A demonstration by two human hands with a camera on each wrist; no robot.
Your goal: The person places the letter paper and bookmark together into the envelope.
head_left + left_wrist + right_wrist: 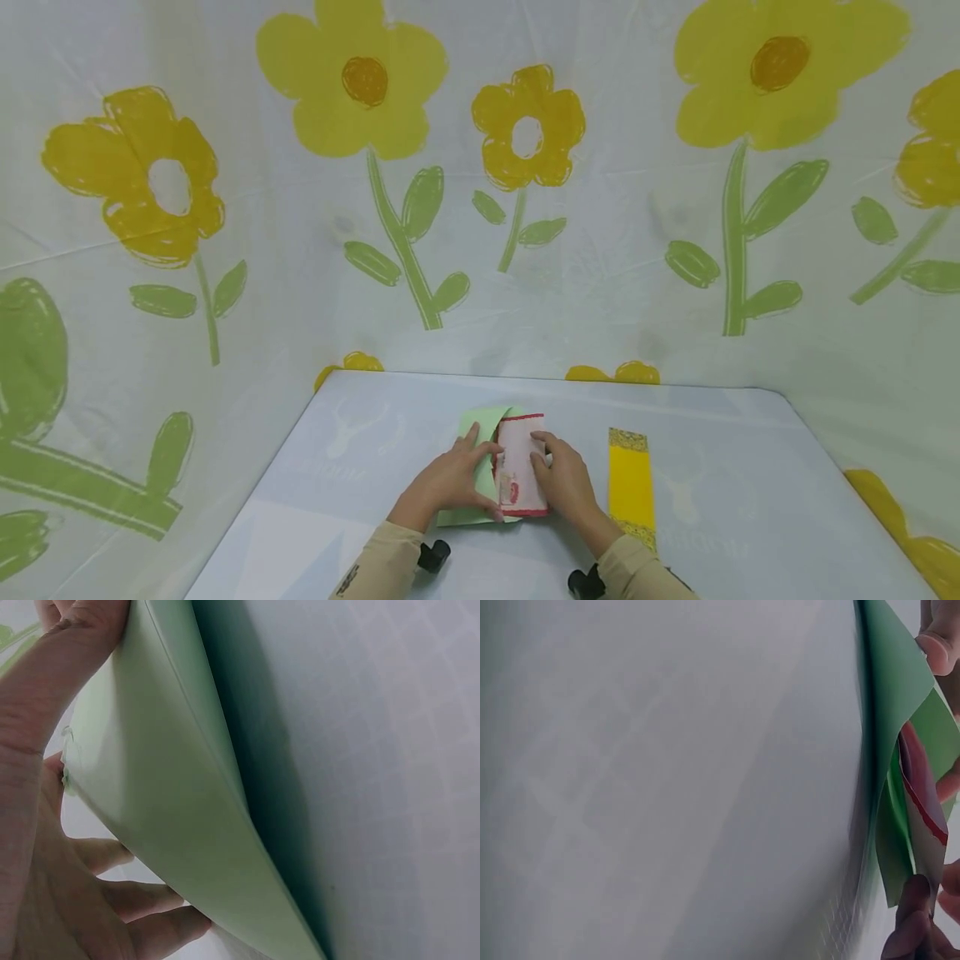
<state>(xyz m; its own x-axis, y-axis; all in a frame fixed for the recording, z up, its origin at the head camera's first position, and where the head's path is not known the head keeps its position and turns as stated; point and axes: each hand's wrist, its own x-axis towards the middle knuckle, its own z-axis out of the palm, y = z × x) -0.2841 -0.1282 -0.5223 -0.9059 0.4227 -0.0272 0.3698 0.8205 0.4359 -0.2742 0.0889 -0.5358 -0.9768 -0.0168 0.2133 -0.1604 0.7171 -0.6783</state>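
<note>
A left hand (452, 477) grips folded green paper (485, 477) while the right hand (564, 477) pinches a red-edged card (518, 457) partly inside it. A yellow strip (632, 483) lies nearby.

On the counter (720, 467) before you lies the envelope (486, 477), your left hand (453, 482) at its left side. The card (522, 467) sits to its right, left edge between the envelope's layers, between your two hands. Your right hand (567, 478) is at the card's right edge. Farther right, apart, lies the paper strip (630, 483) (its near end meets your sleeve (637, 568) in view). Behind the counter hangs the backdrop (600, 250).
</note>
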